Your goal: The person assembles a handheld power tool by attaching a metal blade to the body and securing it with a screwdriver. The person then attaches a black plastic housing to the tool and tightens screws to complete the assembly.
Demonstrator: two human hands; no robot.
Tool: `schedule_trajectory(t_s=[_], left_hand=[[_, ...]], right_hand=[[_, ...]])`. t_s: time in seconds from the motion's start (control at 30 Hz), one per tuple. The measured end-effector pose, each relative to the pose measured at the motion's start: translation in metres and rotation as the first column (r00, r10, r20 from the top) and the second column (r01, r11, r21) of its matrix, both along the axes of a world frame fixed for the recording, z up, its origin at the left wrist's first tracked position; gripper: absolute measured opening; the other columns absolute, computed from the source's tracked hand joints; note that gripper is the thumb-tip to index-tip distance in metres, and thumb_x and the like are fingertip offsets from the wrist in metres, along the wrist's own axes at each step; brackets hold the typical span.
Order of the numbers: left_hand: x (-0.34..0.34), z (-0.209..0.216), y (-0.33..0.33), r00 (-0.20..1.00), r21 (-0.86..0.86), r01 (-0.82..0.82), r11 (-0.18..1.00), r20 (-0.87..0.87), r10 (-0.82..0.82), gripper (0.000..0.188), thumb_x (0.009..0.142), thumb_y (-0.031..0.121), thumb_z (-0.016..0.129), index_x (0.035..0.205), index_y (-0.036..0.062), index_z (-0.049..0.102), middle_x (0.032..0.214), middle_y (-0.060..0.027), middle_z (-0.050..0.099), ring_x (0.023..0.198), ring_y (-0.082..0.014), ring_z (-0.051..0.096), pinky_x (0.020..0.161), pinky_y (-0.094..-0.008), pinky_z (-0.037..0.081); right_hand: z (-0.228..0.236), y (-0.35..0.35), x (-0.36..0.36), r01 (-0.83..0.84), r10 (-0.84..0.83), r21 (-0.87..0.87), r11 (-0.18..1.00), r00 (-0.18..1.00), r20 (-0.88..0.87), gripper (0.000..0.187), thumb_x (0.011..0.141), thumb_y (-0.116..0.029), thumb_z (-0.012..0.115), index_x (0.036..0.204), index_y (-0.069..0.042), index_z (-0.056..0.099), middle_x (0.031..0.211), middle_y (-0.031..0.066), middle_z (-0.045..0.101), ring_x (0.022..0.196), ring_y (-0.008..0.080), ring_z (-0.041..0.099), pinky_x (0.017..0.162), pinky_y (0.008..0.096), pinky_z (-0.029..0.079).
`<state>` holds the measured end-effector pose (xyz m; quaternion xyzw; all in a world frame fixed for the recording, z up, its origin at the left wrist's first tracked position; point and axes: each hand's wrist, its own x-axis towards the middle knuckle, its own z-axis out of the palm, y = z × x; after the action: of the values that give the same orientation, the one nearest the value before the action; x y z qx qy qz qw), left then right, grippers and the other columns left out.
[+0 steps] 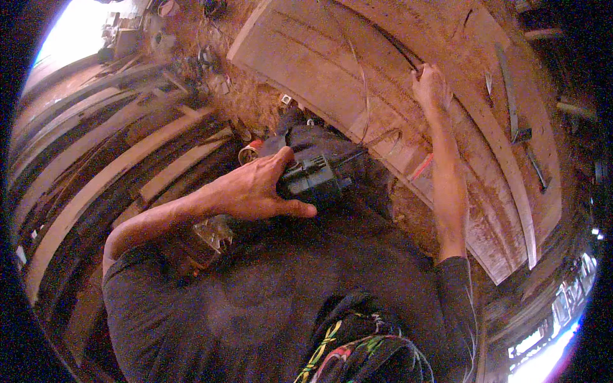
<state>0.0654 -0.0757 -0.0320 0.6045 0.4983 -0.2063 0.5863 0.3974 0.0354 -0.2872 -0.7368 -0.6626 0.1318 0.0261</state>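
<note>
Near the middle of the view, the left hand [255,191] lies over a dark green power tool [313,180], thumb stretched along its near side and fingers [281,159] wrapped over its top, so it is grasping the tool's body; the tool sits low against the near edge of a big curved wooden panel [383,76] that fills the far right of the scene; farther off and to the right, the right hand [429,86] is clenched on a thin dark cord or strip [399,50] that runs along one of the panel's grooves, though I cannot tell exactly what that strip is; a thin pale wire [363,89] loops across the panel down toward the tool; sawdust [255,96] lies thick on the ground at the far left of the panel, and long planks [115,159] are stacked on the left; a metal bar [511,96] rests on the panel's far right

Risk, as I judge it: the tool is held by one hand only, and a one-handed hold could let it twist or drop if it kicks; the loose wire lies close to the tool and could snag on it or be caught by a moving part; the right arm is stretched far across, so a tug on the strip might pull the person off balance; sawdust could make the footing slippery
</note>
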Motion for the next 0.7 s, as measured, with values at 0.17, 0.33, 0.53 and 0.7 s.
schedule_trajectory(t_s=[0.17,0.33,0.53,0.7], left_hand=[[0.002,0.01,0.005,1.0,-0.112,-0.005,0.994,-0.01,0.003,0.101,0.076,0.067,0.077,0.134,-0.0092,0.044,0.12,-0.0303,0.062,0.117,-0.0425,0.061,0.101,-0.0443,0.048],[-0.011,0.008,0.012,0.99,-0.041,0.142,0.989,0.034,-0.14,0.101,0.072,0.058,0.084,0.138,-0.0068,0.043,0.124,-0.0302,0.063,0.12,-0.044,0.06,0.102,-0.046,0.047],[-0.009,0.01,0.006,0.961,0.342,0.267,0.901,-0.03,-0.274,0.08,0.063,0.039,0.089,0.121,-0.0015,0.051,0.115,-0.021,0.061,0.115,-0.0406,0.058,0.105,-0.0458,0.045],[0.008,0.01,-0.011,0.901,0.649,0.415,0.637,-0.197,-0.386,0.048,0.073,0.02,0.073,0.112,0.0015,0.053,0.109,-0.0159,0.057,0.108,-0.0341,0.056,0.099,-0.0451,0.044]], right_hand=[[-0.009,-0.02,0.022,0.039,-0.016,0.113,0.993,0.979,-0.201,0.028,0.092,-0.03,0.073,0.105,-0.005,0.068,0.099,0.0143,0.07,0.085,0.0307,0.069,0.074,0.0415,0.054],[0.106,-0.059,0.009,0.195,-0.361,-0.314,0.929,0.301,-0.883,0.031,0.091,-0.033,0.077,0.103,-0.007,0.066,0.092,0.0073,0.068,0.065,0.0127,0.06,0.058,0.028,0.049],[0.173,-0.094,-0.003,0.016,-0.524,-0.524,0.852,0.059,-0.85,0.025,0.091,-0.022,0.076,0.106,-0.006,0.063,0.092,0.0051,0.066,0.066,0.0084,0.057,0.058,0.0234,0.047],[0.206,-0.115,-0.027,-0.143,-0.419,-0.408,0.902,-0.062,-0.906,0.025,0.091,-0.012,0.073,0.112,-0.002,0.065,0.095,0.0091,0.071,0.071,0.0119,0.064,0.061,0.0236,0.052]])
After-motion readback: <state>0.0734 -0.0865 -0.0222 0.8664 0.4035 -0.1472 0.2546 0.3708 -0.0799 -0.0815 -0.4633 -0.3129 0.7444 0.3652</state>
